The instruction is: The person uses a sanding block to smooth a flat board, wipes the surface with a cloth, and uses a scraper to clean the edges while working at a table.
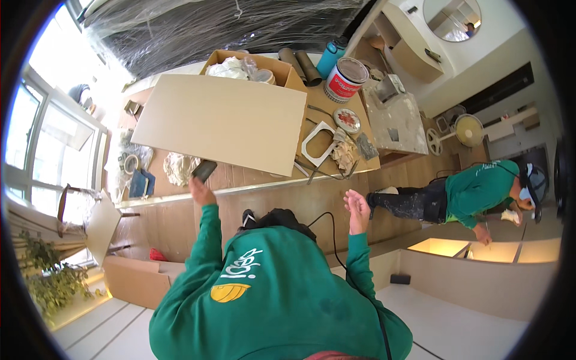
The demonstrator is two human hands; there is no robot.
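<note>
A dark grey rectangular pad (204,171) is pinched in the fingers of my left hand (203,192), just off the near left edge of a large beige panel (225,120). The panel lies across the worktable, overlapping a cardboard box. Beside the pad sits a crumpled cream cloth (179,169). To the right, my right hand (358,211) is raised over the floor, fingers loosely bent and apart, with nothing visible in it. On the table near that side are a white square frame (318,143), a crumpled rag (344,153) and a stained round lid (347,120).
A paint can (346,80), a blue bottle (332,58) and dark tubes stand at the table's far right. A co-worker in green (480,189) bends beside lit shelf compartments (498,251) on the right. A cable (333,240) hangs along my right side.
</note>
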